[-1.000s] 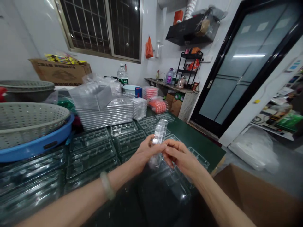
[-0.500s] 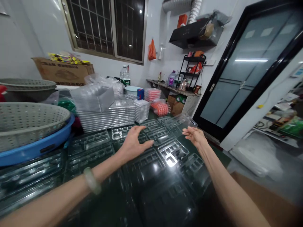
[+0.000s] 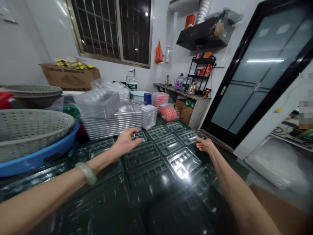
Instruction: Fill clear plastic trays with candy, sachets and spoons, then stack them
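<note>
My left hand (image 3: 126,141), with a pale green bangle on the wrist, is low over the tabletop. Its thumb and fingers are apart beside a clear plastic tray (image 3: 139,135); whether it touches that tray I cannot tell. My right hand (image 3: 204,144) has its fingers closed at the right end of another clear plastic tray (image 3: 189,137), which lies nearly flat on the dark green table. More shallow compartment trays are laid out in rows, among them a shiny tray (image 3: 183,161) in the middle and a long tray (image 3: 141,154) near my left hand.
Stacked clear plastic containers (image 3: 112,119) stand behind my left hand. At left, a grey perforated basket (image 3: 36,130) sits in a blue basin (image 3: 61,150). Packs of orange-red items (image 3: 170,113) lie at the table's back edge. A cardboard box (image 3: 70,76) stands behind.
The tray at my right hand has come down from a tilt onto the table, right of the other trays. My left hand has shifted left, nearer the stacked containers.
</note>
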Demonstrator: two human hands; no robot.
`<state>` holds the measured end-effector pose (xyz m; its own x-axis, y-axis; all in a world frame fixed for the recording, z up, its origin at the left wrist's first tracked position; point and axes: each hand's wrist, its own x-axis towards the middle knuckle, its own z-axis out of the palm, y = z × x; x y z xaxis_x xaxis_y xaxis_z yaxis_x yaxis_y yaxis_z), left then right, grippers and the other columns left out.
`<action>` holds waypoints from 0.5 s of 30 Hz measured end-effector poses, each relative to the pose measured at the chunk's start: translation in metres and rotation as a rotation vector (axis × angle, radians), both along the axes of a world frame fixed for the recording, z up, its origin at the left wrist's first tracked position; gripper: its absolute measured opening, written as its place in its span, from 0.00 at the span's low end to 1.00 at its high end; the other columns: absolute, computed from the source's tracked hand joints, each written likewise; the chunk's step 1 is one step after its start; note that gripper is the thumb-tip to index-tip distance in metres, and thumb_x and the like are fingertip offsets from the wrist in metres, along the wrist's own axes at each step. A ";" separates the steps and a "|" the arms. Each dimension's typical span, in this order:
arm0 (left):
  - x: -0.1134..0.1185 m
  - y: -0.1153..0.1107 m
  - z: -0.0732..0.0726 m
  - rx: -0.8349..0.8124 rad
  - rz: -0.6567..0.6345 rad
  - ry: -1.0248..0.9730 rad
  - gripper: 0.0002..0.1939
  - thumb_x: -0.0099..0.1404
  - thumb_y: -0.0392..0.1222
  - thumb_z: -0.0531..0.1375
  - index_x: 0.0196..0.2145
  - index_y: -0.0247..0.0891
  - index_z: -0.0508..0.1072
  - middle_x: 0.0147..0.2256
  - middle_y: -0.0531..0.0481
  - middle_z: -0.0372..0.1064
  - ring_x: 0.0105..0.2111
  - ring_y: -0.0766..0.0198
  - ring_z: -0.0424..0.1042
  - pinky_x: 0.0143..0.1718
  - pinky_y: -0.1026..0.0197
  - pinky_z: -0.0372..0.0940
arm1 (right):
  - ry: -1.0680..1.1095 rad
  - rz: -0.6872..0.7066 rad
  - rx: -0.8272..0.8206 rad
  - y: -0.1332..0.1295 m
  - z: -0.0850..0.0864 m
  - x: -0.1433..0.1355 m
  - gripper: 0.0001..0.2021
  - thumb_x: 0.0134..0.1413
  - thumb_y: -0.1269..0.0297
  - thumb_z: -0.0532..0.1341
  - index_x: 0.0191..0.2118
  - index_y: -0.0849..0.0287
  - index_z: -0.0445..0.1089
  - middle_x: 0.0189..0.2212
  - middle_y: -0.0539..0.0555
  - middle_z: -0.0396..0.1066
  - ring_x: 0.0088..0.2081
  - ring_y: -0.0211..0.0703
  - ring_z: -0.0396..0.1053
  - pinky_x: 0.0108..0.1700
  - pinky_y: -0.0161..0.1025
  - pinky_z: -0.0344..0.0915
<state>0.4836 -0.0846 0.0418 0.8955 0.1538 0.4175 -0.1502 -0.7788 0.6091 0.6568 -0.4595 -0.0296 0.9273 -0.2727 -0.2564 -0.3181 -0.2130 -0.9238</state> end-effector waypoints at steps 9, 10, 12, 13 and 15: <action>0.086 0.013 0.057 0.408 -0.067 0.008 0.34 0.53 0.28 0.54 0.58 0.29 0.51 0.58 0.32 0.49 0.59 0.46 0.47 0.56 0.43 0.41 | -0.482 0.231 -0.120 0.125 0.059 0.012 0.13 0.44 0.73 0.64 0.38 0.56 0.68 0.47 0.56 0.65 0.53 0.47 0.60 0.47 0.37 0.61; 0.095 0.012 0.059 0.440 -0.072 0.029 0.34 0.54 0.28 0.55 0.58 0.28 0.51 0.58 0.31 0.48 0.59 0.46 0.47 0.56 0.42 0.41 | -0.505 0.300 -0.088 0.156 0.065 0.017 0.10 0.45 0.72 0.63 0.37 0.56 0.69 0.44 0.55 0.68 0.49 0.45 0.63 0.46 0.36 0.62; 0.112 0.010 0.060 0.498 -0.076 0.064 0.31 0.57 0.31 0.56 0.58 0.30 0.52 0.58 0.32 0.48 0.58 0.46 0.48 0.56 0.40 0.43 | -0.510 0.405 -0.018 0.217 0.075 0.028 0.05 0.51 0.69 0.61 0.36 0.62 0.68 0.35 0.53 0.70 0.39 0.41 0.68 0.39 0.37 0.66; 0.118 0.008 0.060 0.522 -0.073 0.076 0.29 0.59 0.34 0.57 0.57 0.32 0.54 0.58 0.35 0.49 0.58 0.47 0.50 0.55 0.40 0.45 | -0.505 0.442 0.026 0.242 0.079 0.034 0.08 0.54 0.66 0.58 0.37 0.64 0.67 0.34 0.52 0.69 0.35 0.38 0.68 0.36 0.38 0.67; 0.129 0.007 0.057 0.561 -0.061 0.110 0.23 0.62 0.40 0.56 0.54 0.35 0.59 0.55 0.40 0.54 0.54 0.51 0.57 0.52 0.41 0.53 | -0.524 0.503 0.134 0.281 0.084 0.045 0.11 0.58 0.62 0.55 0.41 0.66 0.65 0.36 0.53 0.68 0.33 0.36 0.68 0.34 0.38 0.67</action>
<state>0.6125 -0.0775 0.0989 0.9386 -0.1179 0.3242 -0.1644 -0.9790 0.1201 0.7017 -0.1784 0.0547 0.9421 0.2201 0.2530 0.2782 -0.0915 -0.9562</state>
